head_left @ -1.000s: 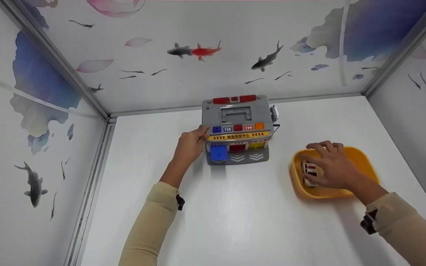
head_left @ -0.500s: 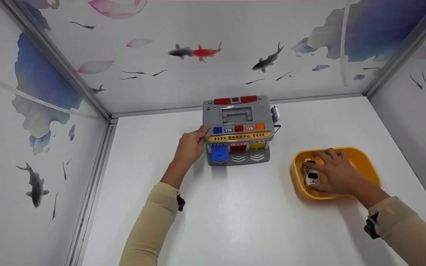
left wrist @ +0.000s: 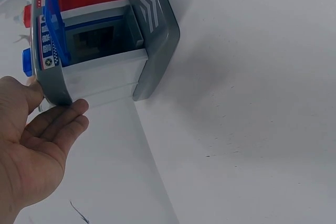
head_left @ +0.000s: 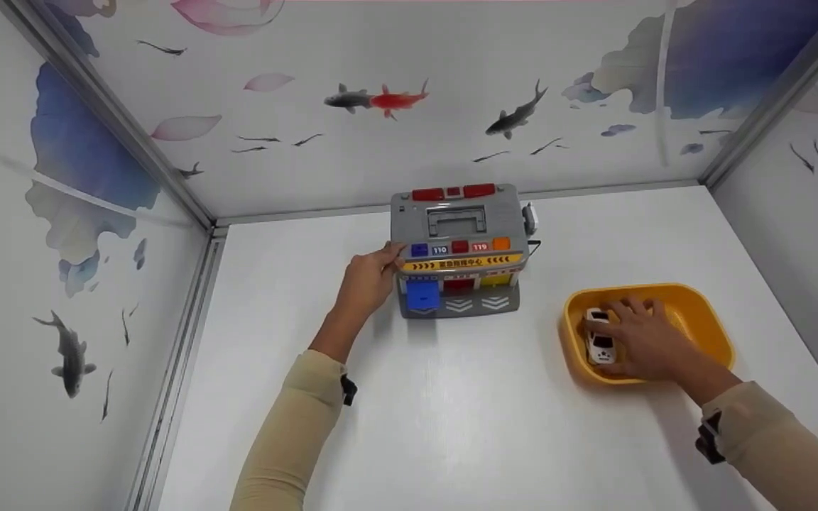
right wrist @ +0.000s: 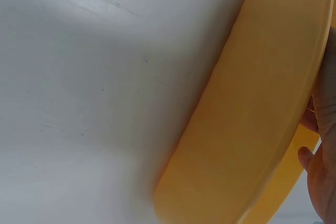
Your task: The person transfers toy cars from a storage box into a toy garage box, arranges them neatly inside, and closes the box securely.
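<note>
A grey toy emergency station (head_left: pixel 469 231) stands near the back wall, its blue door (head_left: pixel 422 295) raised on the left bay. My left hand (head_left: pixel 365 284) pinches the left front corner of its roof; the left wrist view shows the fingers (left wrist: pixel 65 121) under that edge. To the right, my right hand (head_left: pixel 647 341) is inside a yellow basin (head_left: pixel 711 319), holding a small white toy car (head_left: pixel 600 339) near the left wall. One finger lies across the car, and the thumb is by its near end. In the right wrist view the basin wall hides the car.
The white table (head_left: pixel 444 419) is bounded by printed panels at the back and both sides. A white part (head_left: pixel 530 218) sticks out from the station's right side. Red and yellow doors fill the other bays.
In the basin the toy car has turned from its side to roof up, and my right hand has shifted slightly toward me. The left hand stays on the station.
</note>
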{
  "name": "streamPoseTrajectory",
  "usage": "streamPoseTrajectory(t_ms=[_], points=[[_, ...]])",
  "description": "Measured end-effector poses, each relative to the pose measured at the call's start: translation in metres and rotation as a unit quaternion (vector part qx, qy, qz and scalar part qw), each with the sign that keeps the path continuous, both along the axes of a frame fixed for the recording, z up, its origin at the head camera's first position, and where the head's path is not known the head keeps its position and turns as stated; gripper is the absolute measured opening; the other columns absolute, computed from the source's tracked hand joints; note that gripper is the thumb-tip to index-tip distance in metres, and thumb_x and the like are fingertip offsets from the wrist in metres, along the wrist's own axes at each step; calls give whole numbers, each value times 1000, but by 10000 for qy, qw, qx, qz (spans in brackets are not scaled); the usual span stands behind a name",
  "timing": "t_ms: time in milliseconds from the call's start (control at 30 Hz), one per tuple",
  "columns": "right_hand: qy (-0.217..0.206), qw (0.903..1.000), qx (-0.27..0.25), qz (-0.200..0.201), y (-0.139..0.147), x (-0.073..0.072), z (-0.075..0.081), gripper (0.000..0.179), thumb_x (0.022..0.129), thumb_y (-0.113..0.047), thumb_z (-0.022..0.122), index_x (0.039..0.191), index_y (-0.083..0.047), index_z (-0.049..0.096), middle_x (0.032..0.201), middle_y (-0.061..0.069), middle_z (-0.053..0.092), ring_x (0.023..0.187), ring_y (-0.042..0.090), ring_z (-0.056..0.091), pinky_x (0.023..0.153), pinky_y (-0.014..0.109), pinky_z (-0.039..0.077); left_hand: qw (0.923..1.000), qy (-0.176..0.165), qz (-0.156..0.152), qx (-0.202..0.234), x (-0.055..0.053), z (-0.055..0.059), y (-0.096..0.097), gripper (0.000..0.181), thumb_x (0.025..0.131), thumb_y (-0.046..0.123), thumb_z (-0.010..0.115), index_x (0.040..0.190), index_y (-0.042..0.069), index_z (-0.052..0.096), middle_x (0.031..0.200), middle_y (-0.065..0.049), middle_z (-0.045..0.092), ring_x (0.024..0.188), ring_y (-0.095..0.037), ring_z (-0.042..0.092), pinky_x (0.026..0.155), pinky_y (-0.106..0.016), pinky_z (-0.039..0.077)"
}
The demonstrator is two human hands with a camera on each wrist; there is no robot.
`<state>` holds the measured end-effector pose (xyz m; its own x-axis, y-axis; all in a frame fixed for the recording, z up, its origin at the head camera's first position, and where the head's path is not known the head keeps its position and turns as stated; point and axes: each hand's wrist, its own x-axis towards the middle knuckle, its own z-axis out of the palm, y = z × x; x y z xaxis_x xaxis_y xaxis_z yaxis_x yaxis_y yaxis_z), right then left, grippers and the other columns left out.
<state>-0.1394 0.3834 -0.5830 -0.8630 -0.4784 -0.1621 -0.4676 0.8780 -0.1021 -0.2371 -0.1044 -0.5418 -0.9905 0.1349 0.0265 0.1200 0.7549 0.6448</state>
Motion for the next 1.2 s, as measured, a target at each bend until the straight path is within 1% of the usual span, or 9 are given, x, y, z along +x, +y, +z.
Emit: streamPoseTrajectory(t_ms=[200, 400, 533, 667, 767, 1000, 1100, 1200], points=[[62, 10000, 16, -30, 0, 3, -3, 70, 90, -65, 85, 148, -29, 70, 158, 26, 56, 141, 51, 46, 110, 81, 33, 10000, -68, -4, 25, 2, -1, 0, 42, 114, 32, 63, 155, 24, 64, 160, -6, 60, 150, -27, 60, 120, -42, 55], [182, 9998, 18, -91, -1, 0, 4, 68, 90, -63, 86, 147, -29, 71, 154, 24, 58, 140, 50, 47, 109, 78, 36, 9999, 17, -87, 71, 0, 1, -1, 41, 114, 30, 63, 155, 23, 65, 159, -7, 61, 149, -28, 61, 119, -43, 56], [479, 9988, 47, 75, -2, -2, 10, 67, 90, -64, 84, 146, -29, 71, 152, 24, 59, 138, 49, 49, 106, 77, 40, 9998, 103, -131, 61, -1, 1, -2, 41, 115, 29, 63, 155, 22, 65, 159, -7, 62, 149, -27, 61, 119, -43, 56], [894, 9954, -199, 289, -3, -3, 17, 65, 90, -60, 85, 144, -27, 72, 149, 24, 60, 132, 46, 51, 101, 75, 44, 9998, 136, -116, 76, -1, 0, -2, 41, 114, 28, 63, 154, 21, 65, 158, -7, 62, 148, -26, 62, 119, -42, 56], [1073, 9928, -393, 363, -4, -3, 22, 65, 89, -58, 86, 144, -27, 72, 146, 24, 61, 129, 44, 51, 98, 73, 45, 9999, 108, -67, 76, -2, 0, -2, 41, 114, 29, 64, 153, 19, 66, 158, -6, 63, 148, -26, 62, 119, -42, 56], [1165, 9907, -599, 365, -12, -4, 29, 65, 89, -59, 85, 144, -29, 72, 146, 23, 59, 128, 43, 50, 99, 69, 41, 10000, 1, -48, 85, -1, 0, -1, 42, 114, 28, 64, 154, 18, 66, 158, -6, 62, 149, -26, 62, 119, -41, 56], [1268, 9893, -608, 384, -19, -6, 33, 65, 88, -61, 85, 144, -30, 71, 147, 24, 58, 129, 44, 51, 99, 68, 41, 10000, -3, -26, 78, 0, 0, 0, 42, 113, 29, 64, 154, 19, 65, 159, -6, 62, 148, -25, 62, 119, -41, 56], [1278, 9893, -579, 411, -27, -7, 37, 67, 88, -59, 85, 148, -31, 69, 149, 24, 58, 130, 45, 51, 99, 68, 42, 10000, -25, -26, 69, 0, 0, 0, 42, 114, 29, 64, 155, 20, 65, 160, -6, 61, 149, -25, 62, 119, -41, 56]])
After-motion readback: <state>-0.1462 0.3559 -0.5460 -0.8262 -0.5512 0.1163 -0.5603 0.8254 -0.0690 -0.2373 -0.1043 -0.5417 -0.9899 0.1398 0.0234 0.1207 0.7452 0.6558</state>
